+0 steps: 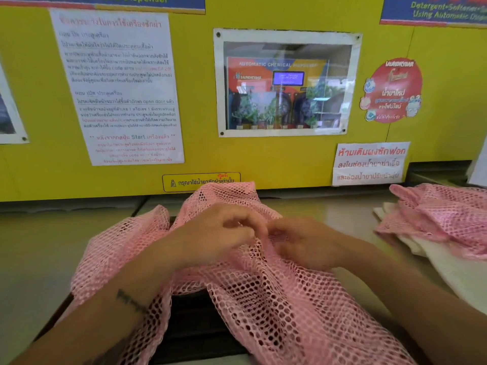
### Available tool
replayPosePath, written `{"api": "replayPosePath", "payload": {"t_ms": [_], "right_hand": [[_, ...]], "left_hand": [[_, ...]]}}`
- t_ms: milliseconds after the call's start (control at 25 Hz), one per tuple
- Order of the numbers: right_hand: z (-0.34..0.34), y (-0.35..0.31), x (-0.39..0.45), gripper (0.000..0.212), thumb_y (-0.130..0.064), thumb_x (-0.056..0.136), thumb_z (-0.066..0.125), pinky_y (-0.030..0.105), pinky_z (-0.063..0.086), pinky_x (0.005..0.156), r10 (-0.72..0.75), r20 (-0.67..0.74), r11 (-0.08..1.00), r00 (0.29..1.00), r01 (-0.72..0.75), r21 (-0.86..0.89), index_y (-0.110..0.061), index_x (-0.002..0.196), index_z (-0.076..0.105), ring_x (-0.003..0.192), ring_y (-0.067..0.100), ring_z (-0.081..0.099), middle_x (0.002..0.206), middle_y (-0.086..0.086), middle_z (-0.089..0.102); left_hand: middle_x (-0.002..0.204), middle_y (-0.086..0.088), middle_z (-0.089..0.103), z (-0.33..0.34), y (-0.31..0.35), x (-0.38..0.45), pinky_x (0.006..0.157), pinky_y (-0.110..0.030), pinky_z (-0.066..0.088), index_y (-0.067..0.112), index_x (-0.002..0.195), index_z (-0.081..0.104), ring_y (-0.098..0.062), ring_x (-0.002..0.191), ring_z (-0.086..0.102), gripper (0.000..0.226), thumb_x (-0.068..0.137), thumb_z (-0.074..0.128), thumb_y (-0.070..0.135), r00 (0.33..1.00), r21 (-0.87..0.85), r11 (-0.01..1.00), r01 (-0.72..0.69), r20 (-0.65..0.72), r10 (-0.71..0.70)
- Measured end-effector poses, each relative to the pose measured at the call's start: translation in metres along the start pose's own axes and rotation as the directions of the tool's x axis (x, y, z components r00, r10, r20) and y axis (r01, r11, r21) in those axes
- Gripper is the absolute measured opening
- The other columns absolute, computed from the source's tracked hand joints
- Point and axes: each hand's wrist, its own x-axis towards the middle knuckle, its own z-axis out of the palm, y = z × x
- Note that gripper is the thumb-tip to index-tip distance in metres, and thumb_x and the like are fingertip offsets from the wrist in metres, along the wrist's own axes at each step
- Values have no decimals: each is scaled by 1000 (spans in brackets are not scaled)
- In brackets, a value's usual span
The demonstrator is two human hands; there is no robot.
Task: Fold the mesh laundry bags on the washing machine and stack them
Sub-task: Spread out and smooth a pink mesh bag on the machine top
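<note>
A pink mesh laundry bag (263, 306) lies crumpled and spread across the top of the washing machine (47, 248) in front of me. My left hand (218, 233) and my right hand (303, 243) meet over its middle, fingers pinching a fold of the mesh between them. A second pink mesh bag (442, 219) lies bunched at the right on top of a white mesh bag (448, 264).
A yellow wall panel (200, 101) with paper notices and a windowed dispenser (287, 83) rises right behind the machine top. A dark recessed panel (195, 327) shows under the pink bag. The bare grey top extends to the left.
</note>
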Motion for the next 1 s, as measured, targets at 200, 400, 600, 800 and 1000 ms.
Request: {"api": "replayPosePath", "payload": {"t_ms": [200, 400, 600, 800, 1000], "right_hand": [[-15, 9, -10, 31, -22, 89, 61, 21, 43, 87, 154, -231, 982, 961, -123, 144, -28, 120, 65, 107, 8, 57, 123, -8, 64], [-7, 9, -7, 32, -26, 91, 51, 35, 42, 98, 135, -43, 969, 990, -141, -201, -25, 119, 67, 115, 17, 56, 125, -4, 64], [-20, 17, -9, 37, -35, 90, 53, 37, 39, 103, 328, -70, 938, 942, -333, -93, -28, 125, 62, 120, 15, 53, 132, -5, 60], [-4, 7, -2, 22, -32, 88, 52, 35, 50, 82, 432, -187, 890, 882, -451, -72, -22, 101, 68, 94, 19, 60, 105, 1, 67], [7, -11, -1, 22, -34, 73, 53, 39, 55, 72, 358, -153, 933, 921, -349, 85, -17, 78, 66, 77, 20, 63, 80, 0, 67]], "left_hand": [[163, 1, 16, -2, -40, 8, 119, -52, 18, 51, 148, 19, -25, 149, 18, 78, 78, 41, 77, 940, 673, 708, 215, 56, -338], [160, 14, 21, -34, -23, 16, 117, -38, 27, 46, 149, 25, -17, 140, 36, 79, 78, 60, 56, 850, 759, 623, 190, 191, -491], [147, 11, 43, -61, -21, 10, 110, -33, 37, 39, 133, 52, -14, 132, 43, 56, 80, 70, 34, 895, 844, 486, 229, 13, -445], [145, 4, 45, -13, -23, 25, 110, -46, 35, 40, 131, 48, -21, 132, 42, 40, 93, 42, 48, 981, 669, 719, 190, -152, -119], [165, -3, -10, 16, -37, 26, 114, -68, 1, 42, 153, -2, -37, 150, -13, 99, 71, 27, 89, 813, 727, 543, 420, -35, -582]]}}
